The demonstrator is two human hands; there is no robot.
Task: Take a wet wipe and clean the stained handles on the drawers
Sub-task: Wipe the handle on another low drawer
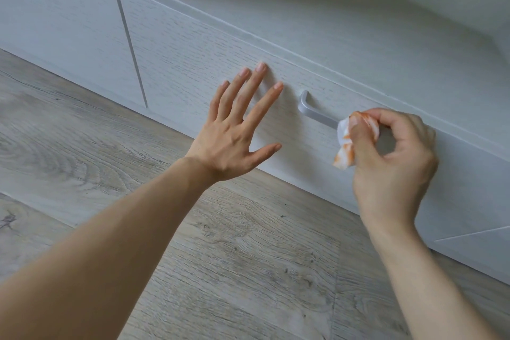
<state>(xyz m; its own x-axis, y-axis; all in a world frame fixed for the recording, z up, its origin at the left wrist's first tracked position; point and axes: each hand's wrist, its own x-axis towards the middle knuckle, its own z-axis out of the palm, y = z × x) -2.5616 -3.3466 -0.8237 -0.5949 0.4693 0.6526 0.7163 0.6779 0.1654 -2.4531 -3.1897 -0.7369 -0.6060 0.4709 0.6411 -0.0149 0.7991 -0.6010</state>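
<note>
On the white wood-grain drawer front, a grey metal bar handle is mounted horizontally; this handle is the reference point for all positions below. Left of the handle, the left hand lies flat against the drawer front with fingers straight and spread apart, fingertips touching the panel and thumb extended toward the handle. At the handle's right portion, the right hand pinches a crumpled wet wipe between the thumb and curled fingers. The wipe is white with orange staining and is pressed against the bar, covering its right end; the left end of the handle remains exposed. Below the handle, a grey wood-pattern floor meets the base of the drawer unit.
</note>
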